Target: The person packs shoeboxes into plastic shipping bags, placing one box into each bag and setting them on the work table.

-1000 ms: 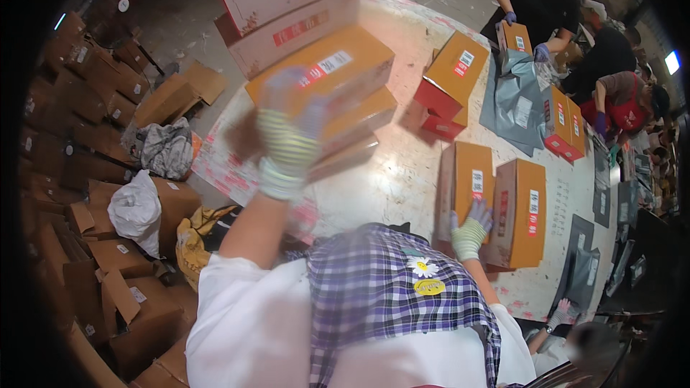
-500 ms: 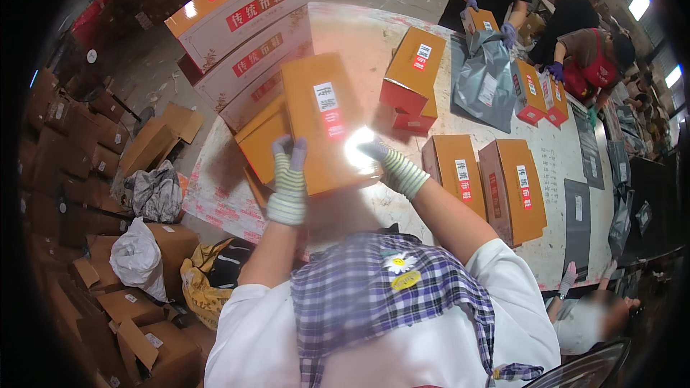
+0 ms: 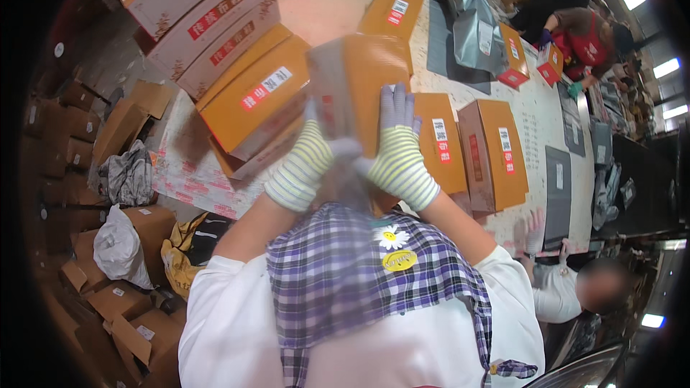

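Observation:
An orange-topped shoebox (image 3: 375,65) with a pale side, blurred by motion, is held over the table in front of me. My left hand (image 3: 309,162), in a striped knit glove, grips its lower left part. My right hand (image 3: 402,149), gloved alike, presses its fingers along the orange face at the lower right. Just left of the held box, another orange shoebox (image 3: 241,111) lies tilted on a box beneath it. Two more shoeboxes, a nearer one (image 3: 438,145) and one farther right (image 3: 497,154), stand right of my right hand.
A tall stack of pale-sided shoeboxes (image 3: 215,18) rises at the table's far left. Beyond the held box lies another shoebox (image 3: 394,11). Co-workers handle a grey plastic mailer bag (image 3: 474,36) and boxes at the far right. Cardboard cartons (image 3: 118,302) and a white sack (image 3: 121,248) crowd the left floor.
The held shoebox has turned, so its pale side shows and its label has gone from view. My right hand has shifted from its right edge onto the orange face, and both hands are closer together.

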`<state>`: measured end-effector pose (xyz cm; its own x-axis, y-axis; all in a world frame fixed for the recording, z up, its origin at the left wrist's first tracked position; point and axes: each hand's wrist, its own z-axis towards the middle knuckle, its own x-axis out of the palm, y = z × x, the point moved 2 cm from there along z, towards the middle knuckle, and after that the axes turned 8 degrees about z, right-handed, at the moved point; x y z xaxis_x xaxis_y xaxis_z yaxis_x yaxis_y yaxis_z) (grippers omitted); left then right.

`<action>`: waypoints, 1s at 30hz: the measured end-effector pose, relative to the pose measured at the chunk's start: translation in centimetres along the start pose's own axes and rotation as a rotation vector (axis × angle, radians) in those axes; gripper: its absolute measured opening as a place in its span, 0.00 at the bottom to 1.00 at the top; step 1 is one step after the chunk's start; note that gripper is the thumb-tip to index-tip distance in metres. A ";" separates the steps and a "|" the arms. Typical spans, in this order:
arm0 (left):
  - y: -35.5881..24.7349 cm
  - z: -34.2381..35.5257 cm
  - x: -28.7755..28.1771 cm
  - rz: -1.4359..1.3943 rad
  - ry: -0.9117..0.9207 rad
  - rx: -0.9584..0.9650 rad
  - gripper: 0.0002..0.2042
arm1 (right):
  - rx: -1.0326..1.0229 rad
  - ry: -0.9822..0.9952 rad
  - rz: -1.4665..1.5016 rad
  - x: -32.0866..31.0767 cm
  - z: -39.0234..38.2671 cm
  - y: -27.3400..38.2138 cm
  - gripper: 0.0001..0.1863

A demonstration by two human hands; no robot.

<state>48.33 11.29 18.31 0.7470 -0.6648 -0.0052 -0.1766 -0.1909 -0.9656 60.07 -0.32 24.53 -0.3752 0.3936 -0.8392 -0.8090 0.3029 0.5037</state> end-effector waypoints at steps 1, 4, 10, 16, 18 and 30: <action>-0.3 -0.1 0.5 -0.016 0.048 0.039 0.61 | 0.081 0.076 0.057 -0.2 0.4 -0.5 0.67; -3.5 -1.4 1.0 -0.122 0.224 0.086 0.62 | -0.050 0.059 0.762 -1.2 0.2 -5.8 0.60; -4.0 -1.0 2.6 0.165 0.178 0.106 0.57 | 0.137 0.073 0.997 -3.4 -2.7 -6.2 0.52; -4.5 -0.3 7.3 -0.004 0.382 0.164 0.53 | 0.034 -0.111 0.606 -5.7 -4.3 -7.6 0.54; -4.7 0.1 9.4 -0.001 0.494 0.053 0.56 | 0.057 -0.125 0.172 -6.6 -4.5 -7.4 0.54; -3.5 3.6 -7.4 0.589 -0.387 0.417 0.22 | 0.199 0.430 -0.521 -1.3 0.5 -7.1 0.28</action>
<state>45.70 19.51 20.74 0.7876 -0.2615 -0.5579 -0.4133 0.4472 -0.7932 66.49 -2.57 22.15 -0.1399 -0.2118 -0.9672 -0.8491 0.5282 0.0072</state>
